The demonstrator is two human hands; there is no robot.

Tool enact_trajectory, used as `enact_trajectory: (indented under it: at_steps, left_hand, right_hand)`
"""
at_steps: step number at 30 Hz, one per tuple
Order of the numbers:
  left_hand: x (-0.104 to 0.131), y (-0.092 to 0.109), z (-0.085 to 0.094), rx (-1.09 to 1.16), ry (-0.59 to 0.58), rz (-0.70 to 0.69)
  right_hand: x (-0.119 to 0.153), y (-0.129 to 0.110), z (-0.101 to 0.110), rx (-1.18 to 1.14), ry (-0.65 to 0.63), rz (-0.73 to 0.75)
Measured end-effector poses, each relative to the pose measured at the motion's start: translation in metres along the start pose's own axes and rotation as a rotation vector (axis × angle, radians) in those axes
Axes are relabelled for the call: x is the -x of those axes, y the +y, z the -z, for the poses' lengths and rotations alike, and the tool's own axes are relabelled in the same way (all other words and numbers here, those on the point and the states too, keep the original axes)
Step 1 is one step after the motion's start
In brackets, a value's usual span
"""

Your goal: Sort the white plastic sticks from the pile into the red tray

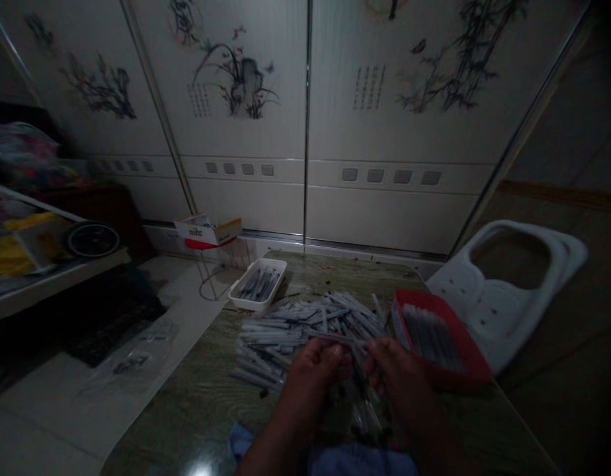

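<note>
Over the near part of the table, my left hand [318,363] is closed, thumb against fingers, on one end of a slim, clear plastic pen [330,336]. My right hand [392,365] pinches towards the pen's other end, its fingers also closed; dim light blurs the fingertips. Just beyond both hands spreads a heap of similar pale pens [280,324], some with dark parts. Several clear pen pieces [362,403] with black ends lie between my wrists, partly covered by my hands.
A red basket [437,301] of pens stands to the right on the table [186,410]. At the back left is a white tray [250,305] of pens. Beyond are a red stool [211,244] bearing an open box [199,231], and a white folding chair [504,297].
</note>
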State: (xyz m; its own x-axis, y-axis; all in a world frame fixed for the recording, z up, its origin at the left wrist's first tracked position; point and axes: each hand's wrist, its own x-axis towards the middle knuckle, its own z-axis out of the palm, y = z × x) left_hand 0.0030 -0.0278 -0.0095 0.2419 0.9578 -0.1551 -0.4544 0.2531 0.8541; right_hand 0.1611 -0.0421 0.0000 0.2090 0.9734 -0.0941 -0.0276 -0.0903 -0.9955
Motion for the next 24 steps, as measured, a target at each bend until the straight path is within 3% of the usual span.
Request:
enact_trajectory:
  at_steps: [4, 8, 14, 19, 24]
  left_hand:
    - [0.001, 0.017, 0.007, -0.026, 0.107, -0.012]
    - [0.001, 0.036, 0.019, -0.156, 0.24, -0.099]
    - [0.003, 0.052, 0.033, -0.423, 0.334, -0.197]
    - [0.0, 0.057, 0.051, -0.865, 0.38, -0.344]
    - [-0.002, 0.053, 0.062, -1.464, 0.286, -0.242]
  right_hand:
    - [-0.002, -0.003, 0.006, -0.036, 0.112, 0.045]
    - [-0.005, -0.002, 0.009, -0.058, 0.129, 0.054]
    - [-0.005, 0.0, 0.009, -0.071, 0.178, 0.046]
    - [-0.002, -0.005, 0.007, -0.085, 0.189, 0.022]
    - [-0.003, -0.003, 0.01, -0.089, 0.192, 0.036]
